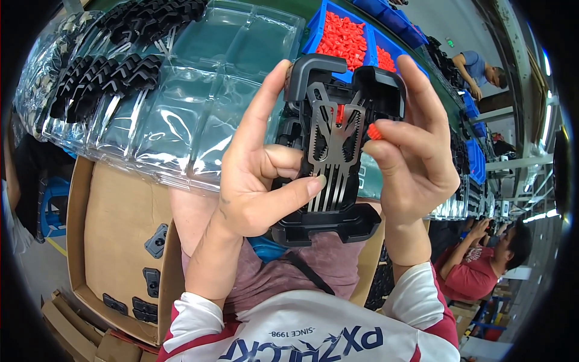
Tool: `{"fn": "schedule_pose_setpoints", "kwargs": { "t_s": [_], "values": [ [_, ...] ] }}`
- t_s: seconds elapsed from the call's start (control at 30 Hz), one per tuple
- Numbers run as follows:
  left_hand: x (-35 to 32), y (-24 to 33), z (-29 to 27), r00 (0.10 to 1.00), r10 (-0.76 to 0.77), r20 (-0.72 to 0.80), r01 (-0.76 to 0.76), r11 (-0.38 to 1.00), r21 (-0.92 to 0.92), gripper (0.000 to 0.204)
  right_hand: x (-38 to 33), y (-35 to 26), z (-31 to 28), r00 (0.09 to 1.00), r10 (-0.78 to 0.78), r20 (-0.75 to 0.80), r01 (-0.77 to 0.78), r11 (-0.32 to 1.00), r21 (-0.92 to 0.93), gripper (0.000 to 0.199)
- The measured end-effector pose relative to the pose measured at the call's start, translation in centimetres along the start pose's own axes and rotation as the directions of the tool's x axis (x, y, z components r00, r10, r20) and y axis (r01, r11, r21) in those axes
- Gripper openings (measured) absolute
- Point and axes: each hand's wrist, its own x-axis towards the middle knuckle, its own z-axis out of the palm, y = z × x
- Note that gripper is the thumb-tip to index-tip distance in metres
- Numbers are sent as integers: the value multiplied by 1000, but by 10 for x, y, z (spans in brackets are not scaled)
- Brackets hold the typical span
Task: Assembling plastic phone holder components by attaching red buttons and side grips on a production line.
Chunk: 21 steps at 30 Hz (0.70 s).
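A black plastic phone holder point(291, 232) with hooked corner jaws stands upright before my chest. Its face carries a slotted grey metal plate point(333, 136), and a red piece point(340, 113) shows in the plate's upper opening. My left hand point(250, 196) grips the holder from the left, thumb lying on the lower metal strips and index finger along the upper side. Between thumb and index finger, my right hand point(416, 163) pinches a small ribbed red plastic part point(374, 131) at the holder's right edge. Its other fingers are raised beside the upper right jaw.
Blue bins point(318, 39) full of small red parts stand behind the holder. Clear plastic trays point(175, 130) cover the left of the green table, with black parts point(108, 81) on them. A cardboard box point(114, 223) with several black pieces sits lower left. Co-workers point(476, 271) are at right.
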Motion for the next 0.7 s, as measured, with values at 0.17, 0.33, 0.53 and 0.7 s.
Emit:
{"fn": "schedule_pose_setpoints", "kwargs": {
  "t_s": [0.17,0.33,0.53,0.7],
  "values": [
    [-1,4,8,998,-38,-52,36,999,-40,100,12,-6,-3,942,-238,236,304,903,-304,16],
    [-1,2,7,996,-46,-79,44,999,-30,103,15,-5,-1,895,-277,350,395,856,-333,15],
    [-2,-1,8,1000,14,6,-14,999,47,98,15,-5,-5,902,-211,377,327,903,-277,21],
    [-2,-1,13,999,25,-22,-22,994,112,97,17,-12,-6,915,-145,377,265,919,-291,21]
  ]
}}
